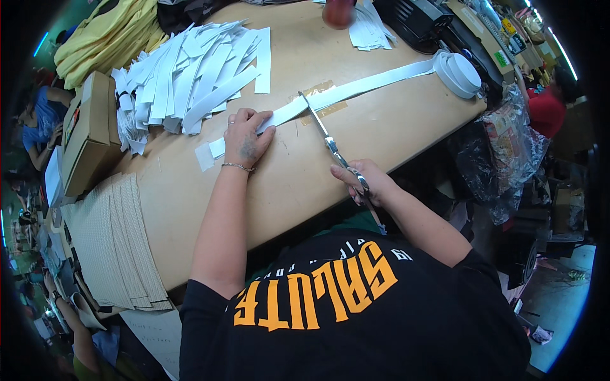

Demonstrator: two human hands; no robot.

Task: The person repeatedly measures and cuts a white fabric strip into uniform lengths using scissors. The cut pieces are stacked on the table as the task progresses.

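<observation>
A long white band (pixel 368 81) stretches across the table from a white roll (pixel 459 75) at the right. My left hand (pixel 246 138) holds its near-left end down on the tabletop, thumb and index finger lying along it. In my right hand (pixel 372 182) is a pair of scissors (pixel 330 145), its handles in my fingers. One scissor blade crosses the band just right of my left hand; the other blade is hard to make out. Beyond my left hand, a heap of white cut strips (pixel 184 76) lies loosely overlapped.
Brown tape (pixel 333 109) is stuck to the table (pixel 279 197) under the band. A cardboard box (pixel 95 136), yellow cloth (pixel 108 41) and stacked beige sheets (pixel 114 241) line the left. A black device (pixel 413 22) and more white strips (pixel 368 32) stand far right. People sit nearby.
</observation>
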